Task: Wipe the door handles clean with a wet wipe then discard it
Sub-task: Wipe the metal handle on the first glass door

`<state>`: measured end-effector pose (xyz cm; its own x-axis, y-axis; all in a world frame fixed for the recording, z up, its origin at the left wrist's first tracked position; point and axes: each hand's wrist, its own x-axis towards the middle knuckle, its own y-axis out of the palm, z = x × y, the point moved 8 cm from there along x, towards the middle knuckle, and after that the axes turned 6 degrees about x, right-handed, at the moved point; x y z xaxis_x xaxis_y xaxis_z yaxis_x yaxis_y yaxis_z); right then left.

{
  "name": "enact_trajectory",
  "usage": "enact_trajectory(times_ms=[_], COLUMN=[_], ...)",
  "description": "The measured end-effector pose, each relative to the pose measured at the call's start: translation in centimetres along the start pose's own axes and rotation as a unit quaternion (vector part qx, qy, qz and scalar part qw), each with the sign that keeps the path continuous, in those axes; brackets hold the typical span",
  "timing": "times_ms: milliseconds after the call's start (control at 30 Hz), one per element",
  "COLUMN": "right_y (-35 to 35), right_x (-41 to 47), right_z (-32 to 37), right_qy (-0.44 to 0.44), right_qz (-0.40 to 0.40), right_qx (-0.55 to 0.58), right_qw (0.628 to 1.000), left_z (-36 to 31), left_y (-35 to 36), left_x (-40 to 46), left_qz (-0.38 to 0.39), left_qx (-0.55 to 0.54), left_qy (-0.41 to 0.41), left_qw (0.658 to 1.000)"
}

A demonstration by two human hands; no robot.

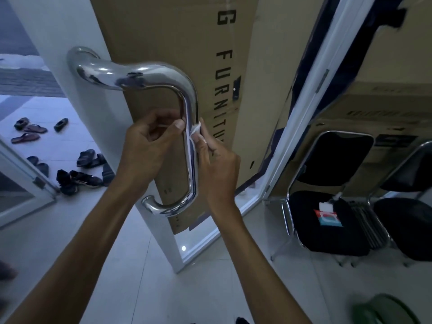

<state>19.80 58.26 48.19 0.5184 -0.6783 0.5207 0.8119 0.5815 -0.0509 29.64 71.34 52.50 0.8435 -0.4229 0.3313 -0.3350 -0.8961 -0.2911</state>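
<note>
White wet wipe (196, 130) sits wrapped on the chrome door handle (191, 146), right between both hands: left hand (149, 146) pinches one end, right hand (217, 164) pinches the other (fingers curled, wipe barely showing).

- Pale tiled floor (149, 277) under dim, bluish light.
- At 9 o'clock, scattered shoes and sandals (77, 169) by an open doorway.
- At 12 o'clock, a tall cardboard box (187, 43) with black lettering.
- At 4 o'clock, two black folding chairs (327, 183), chrome-framed, one carrying a small packet (328, 215).
</note>
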Motion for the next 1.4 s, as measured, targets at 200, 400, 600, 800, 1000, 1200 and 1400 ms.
enact_trajectory(times_ms=[200,400,600,800,1000,1200,1400], right_y=[0.5,0.7,1.4,1.5,3.0,2.7,3.1], right_x=[-1.2,-0.9,-5.3,-8.1,-11.7,-11.5,-13.1], right_z=[-1.2,-0.7,-6.3,-9.2,-14.3,-15.3,-15.8], right_qy=[0.013,-0.045,0.018,0.066,0.220,0.223,0.285], right_qz=[-0.006,-0.035,-0.010,0.003,0.018,0.012,0.007], right_qx=[-0.030,-0.071,-0.143,-0.144,-0.082,-0.060,-0.031], right_qw=[0.999,0.996,0.989,0.987,0.972,0.973,0.958], left_z=[0.3,0.8,2.2,4.1,5.9,8.8,11.5], left_y=[0.0,0.0,0.6,1.5,2.3,2.9,3.5], left_x=[0.3,0.4,0.7,0.2,-0.6,-1.4,-2.2], left_qz=[0.005,0.013,0.039,0.070,0.093,0.100,0.117], left_qx=[-0.011,-0.011,-0.019,-0.008,0.002,0.013,0.039], left_qy=[0.007,0.014,0.008,0.001,0.004,-0.030,-0.067], left_qw=[1.000,1.000,0.999,0.998,0.996,0.994,0.990])
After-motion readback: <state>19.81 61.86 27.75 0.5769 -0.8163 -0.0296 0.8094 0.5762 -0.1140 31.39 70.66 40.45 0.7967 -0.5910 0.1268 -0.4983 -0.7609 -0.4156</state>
